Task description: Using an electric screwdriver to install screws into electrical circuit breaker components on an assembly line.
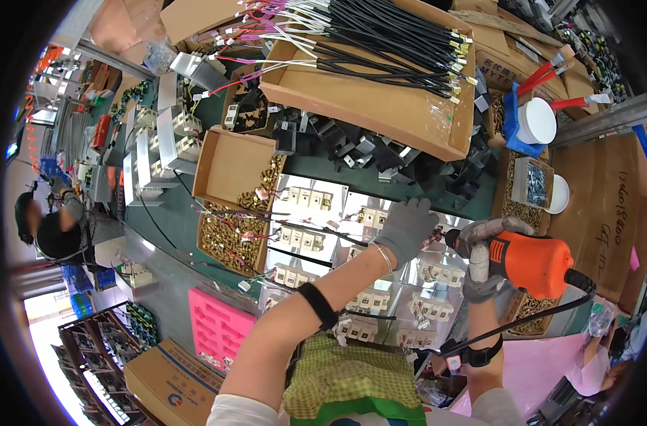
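My right hand (481,250), in a grey glove, is wrapped round an orange power screwdriver (536,264). Its dark nose points left at a small assembly with red wires (433,240). Beside that nose is my left hand (408,231), also gloved, its fingers curled over the work; whatever they grip is hidden under them. Below and around both hands lie shiny metal plates (332,239) carrying rows of cream-coloured terminal modules (305,197). More cream modules (440,273) sit just below the screwdriver's nose. Black cables (305,254) run across the plates from the left.
A cardboard tray of black cables (366,106) spans the back, near loose black brackets (337,142). Brass fasteners fill a box (231,238) at left. A pink foam tray (217,323) lies near left. At right stand a screw bin (533,181) and a white cup (536,121). Another person (57,224) is far left.
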The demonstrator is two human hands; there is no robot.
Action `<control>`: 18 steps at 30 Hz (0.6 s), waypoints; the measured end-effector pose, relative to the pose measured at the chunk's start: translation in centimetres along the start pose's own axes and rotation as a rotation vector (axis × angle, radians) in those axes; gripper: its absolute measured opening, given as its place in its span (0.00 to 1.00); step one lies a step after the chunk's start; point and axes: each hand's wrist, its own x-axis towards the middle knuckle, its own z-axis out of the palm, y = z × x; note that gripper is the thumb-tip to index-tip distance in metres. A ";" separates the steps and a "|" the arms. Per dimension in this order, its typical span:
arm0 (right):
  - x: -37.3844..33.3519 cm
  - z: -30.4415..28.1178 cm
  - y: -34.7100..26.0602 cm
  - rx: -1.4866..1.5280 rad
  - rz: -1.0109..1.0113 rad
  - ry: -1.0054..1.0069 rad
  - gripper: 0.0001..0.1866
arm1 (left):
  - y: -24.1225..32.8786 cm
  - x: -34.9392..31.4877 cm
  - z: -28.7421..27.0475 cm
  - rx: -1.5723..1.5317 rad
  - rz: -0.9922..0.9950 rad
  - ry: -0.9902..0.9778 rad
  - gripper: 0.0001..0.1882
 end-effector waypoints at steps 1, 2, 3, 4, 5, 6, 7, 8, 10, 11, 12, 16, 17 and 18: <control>-0.3 -0.2 0.4 -0.024 -0.017 0.061 0.27 | 0.3 0.0 -0.4 -0.009 -0.083 0.040 0.12; -0.4 -0.2 0.6 -0.045 -0.033 0.122 0.27 | 0.4 -0.3 -1.1 -0.016 -0.169 0.079 0.14; -0.5 -0.1 0.4 -0.051 -0.033 0.129 0.27 | 0.3 -1.1 -1.9 -0.121 -0.201 0.170 0.15; -0.4 0.3 0.1 -0.026 -0.030 0.151 0.27 | -0.3 -1.7 -2.2 -0.119 -0.197 0.168 0.15; -0.3 0.6 -0.1 0.002 -0.027 0.170 0.27 | -1.0 -2.5 -2.4 -0.500 -0.251 0.195 0.14; -0.3 0.6 -0.1 0.005 -0.029 0.171 0.27 | -1.7 -3.3 -2.7 -0.882 -0.300 0.218 0.12; -0.3 0.6 -0.2 -0.020 -0.037 0.183 0.27 | -1.8 -4.3 -4.2 -1.212 -0.379 0.139 0.12; -0.3 0.4 -0.2 -0.051 -0.045 0.196 0.26 | -1.7 -5.3 -5.7 -1.545 -0.452 0.046 0.12; -0.4 0.2 0.4 -0.023 -0.046 0.215 0.28 | -1.9 -7.2 -6.6 -1.593 -0.498 0.031 0.13; -0.5 0.2 0.5 0.005 -0.044 0.230 0.30 | -1.8 -8.1 -7.1 -1.661 -0.497 0.008 0.13; -0.5 0.3 0.4 0.006 -0.047 0.229 0.30 | -1.7 -9.0 -7.5 -1.729 -0.496 -0.017 0.13; -0.7 0.0 0.2 0.050 0.003 0.211 0.31 | -0.5 -11.1 -8.3 -1.731 -0.515 0.027 0.15; -0.7 -0.3 0.4 -0.009 -0.009 0.168 0.31 | 0.2 -11.4 -8.9 -1.730 -0.574 0.071 0.17; -0.5 -0.4 0.6 -0.006 -0.010 0.167 0.31 | 0.1 -11.8 -8.9 -1.729 -0.574 0.073 0.17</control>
